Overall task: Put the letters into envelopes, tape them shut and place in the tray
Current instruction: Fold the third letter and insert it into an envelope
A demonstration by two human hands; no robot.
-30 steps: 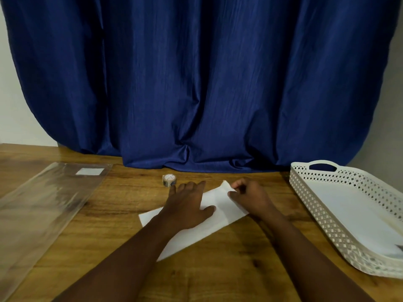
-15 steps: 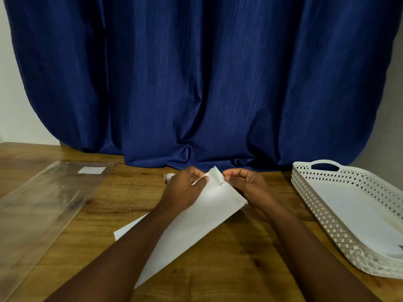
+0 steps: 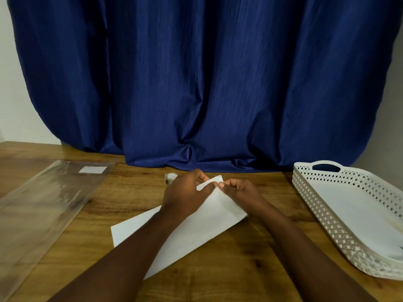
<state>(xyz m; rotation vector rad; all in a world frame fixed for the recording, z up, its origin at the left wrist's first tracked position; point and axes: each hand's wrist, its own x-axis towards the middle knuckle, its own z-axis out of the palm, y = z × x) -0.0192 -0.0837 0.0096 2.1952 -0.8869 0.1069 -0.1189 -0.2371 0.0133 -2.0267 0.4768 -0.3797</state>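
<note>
Both hands, left hand (image 3: 185,197) and right hand (image 3: 238,192), pinch the far end of the white envelope (image 3: 192,227), lying diagonally on the desk (image 3: 239,269), with the tray (image 3: 314,205) nearer the right hand.

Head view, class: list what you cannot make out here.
- Tape roll: mostly hidden behind the left hand.
- Envelope: its far end is covered by both hands; contents unseen.
- Tray: right side cut off by the frame edge.
- Right hand: fingertips curled under.
</note>
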